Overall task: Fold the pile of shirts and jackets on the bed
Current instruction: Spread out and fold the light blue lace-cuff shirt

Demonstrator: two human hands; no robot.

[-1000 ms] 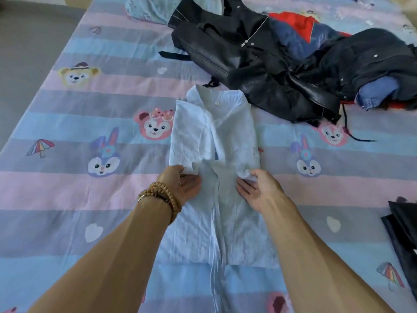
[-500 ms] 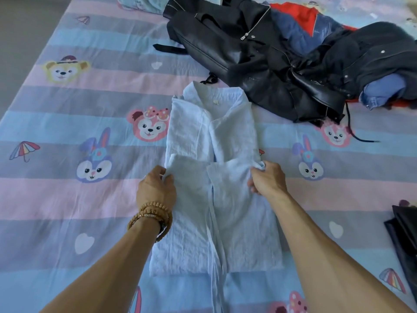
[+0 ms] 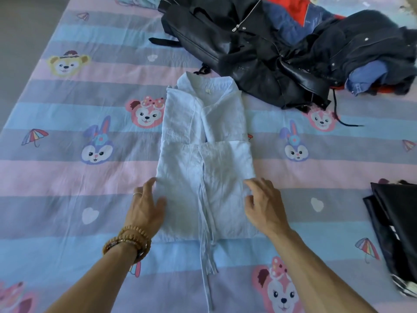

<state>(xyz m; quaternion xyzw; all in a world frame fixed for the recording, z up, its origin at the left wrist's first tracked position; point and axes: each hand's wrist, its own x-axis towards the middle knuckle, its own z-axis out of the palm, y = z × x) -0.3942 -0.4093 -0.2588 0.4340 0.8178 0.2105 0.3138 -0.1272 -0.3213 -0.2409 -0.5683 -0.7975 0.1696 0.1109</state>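
At the near edge of the bed [image 3: 56, 177], thin ties [image 3: 206, 256] are trailing from the shirt [image 3: 203, 154] toward the viewer. The shirt is lying flat near the middle of the bed, collar pointing to the far edge. The sleeve ends, pinched and carried across half a second ago, have now been let go and are lying folded over the lower front. The left hand [image 3: 146, 206] is being rested on the shirt's left edge with fingers relaxed and spread; the right hand [image 3: 262, 199] is being held loosely open at the right edge, gripping nothing. The sleeve fold is judged done, so a lengthwise fold is probably being prepared. Toward the far right corner, the pile [image 3: 282, 53] of dark jackets is waiting unfolded.
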